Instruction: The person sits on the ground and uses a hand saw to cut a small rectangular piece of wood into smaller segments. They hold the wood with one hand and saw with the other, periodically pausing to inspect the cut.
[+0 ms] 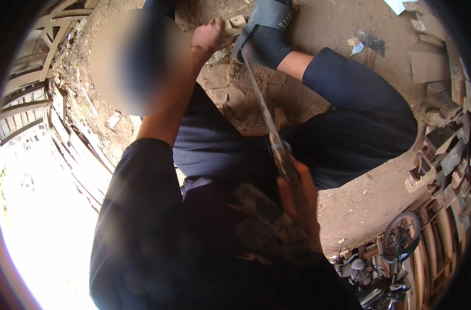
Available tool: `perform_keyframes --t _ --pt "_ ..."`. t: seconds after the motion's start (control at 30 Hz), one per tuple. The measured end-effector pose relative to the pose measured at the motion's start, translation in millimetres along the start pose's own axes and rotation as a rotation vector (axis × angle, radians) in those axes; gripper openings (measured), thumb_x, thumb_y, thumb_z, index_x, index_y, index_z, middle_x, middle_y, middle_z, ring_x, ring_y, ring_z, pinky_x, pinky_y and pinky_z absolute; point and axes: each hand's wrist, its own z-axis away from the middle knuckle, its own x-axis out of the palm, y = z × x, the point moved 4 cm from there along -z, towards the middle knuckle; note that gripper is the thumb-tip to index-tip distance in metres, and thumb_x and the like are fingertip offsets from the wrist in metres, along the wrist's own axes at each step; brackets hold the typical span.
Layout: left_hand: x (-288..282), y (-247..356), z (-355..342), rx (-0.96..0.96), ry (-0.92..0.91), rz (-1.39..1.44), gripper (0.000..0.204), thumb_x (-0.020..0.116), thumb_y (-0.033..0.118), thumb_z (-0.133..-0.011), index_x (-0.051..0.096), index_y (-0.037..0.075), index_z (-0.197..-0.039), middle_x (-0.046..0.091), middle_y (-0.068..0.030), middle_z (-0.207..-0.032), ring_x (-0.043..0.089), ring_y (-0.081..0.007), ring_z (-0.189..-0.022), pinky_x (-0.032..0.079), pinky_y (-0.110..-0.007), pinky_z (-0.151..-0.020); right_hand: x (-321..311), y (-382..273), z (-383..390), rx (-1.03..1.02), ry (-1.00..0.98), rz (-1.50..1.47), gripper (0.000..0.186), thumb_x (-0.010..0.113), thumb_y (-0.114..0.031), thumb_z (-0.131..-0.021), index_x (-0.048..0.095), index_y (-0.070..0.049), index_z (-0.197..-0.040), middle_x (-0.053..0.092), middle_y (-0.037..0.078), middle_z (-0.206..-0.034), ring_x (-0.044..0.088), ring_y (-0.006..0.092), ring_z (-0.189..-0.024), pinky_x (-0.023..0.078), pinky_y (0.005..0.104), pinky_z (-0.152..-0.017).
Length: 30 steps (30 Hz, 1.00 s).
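My left hand (207, 36) is closed round a small pale piece of wood (234, 24) at the top, beside my right foot in a grey slide sandal (266, 18) and dark sock. My right hand (297, 191) grips the handle of a long, narrow bladed tool (261, 98), whose far end reaches up to the sandal near the wood; I cannot make out whether it touches either. My bent legs (359, 119) in dark trousers lie either side of the dirt ground (235, 88). A blurred round patch hides what is left of my left forearm.
Wooden scraps (447, 150) are piled along the right edge. A bicycle wheel (401, 232) and a motorbike (357, 268) stand at the lower right. Slatted timber (26, 98) runs along the left beside a bright opening. A small crumpled light item (357, 47) lies on the ground.
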Motion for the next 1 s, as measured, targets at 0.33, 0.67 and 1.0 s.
perform_keyframes --t 0.33,0.67,1.0 --pt "-18 -1 6 -0.099 0.076 0.175 0.052 0.075 0.045 -0.075 0.053 0.005 -0.1 0.069 -0.0184 -0.093 0.068 -0.0352 -0.084 0.056 -0.044 -0.073 -85 42 -39 0.212 0.523 -0.908 0.035 0.046 -0.013 -0.098 0.05 0.007 -0.126 0.033 -0.005 -0.052 0.029 0.006 -0.037 0.03 0.0231 -0.037" --pt "-170 40 94 0.175 0.508 0.847 0.045 0.081 0.025 -0.06 0.055 0.001 -0.087 0.063 -0.017 -0.077 0.066 -0.0329 -0.072 0.053 -0.038 -0.065 -49 154 -169 0.479 0.51 -1.083 0.024 0.056 -0.026 -0.095 0.053 -0.009 -0.077 0.031 -0.004 -0.052 0.031 0.0085 -0.04 0.032 0.0272 -0.042" --pt "-175 106 139 0.362 0.639 1.201 0.04 0.085 0.021 -0.059 0.059 0.005 -0.084 0.065 -0.0071 -0.078 0.066 -0.0203 -0.069 0.052 -0.03 -0.064 -27 174 -171 0.668 0.493 -1.252 0.017 0.06 -0.026 -0.093 0.058 -0.01 -0.09 0.033 -0.003 -0.056 0.035 0.0099 -0.045 0.035 0.0288 -0.046"
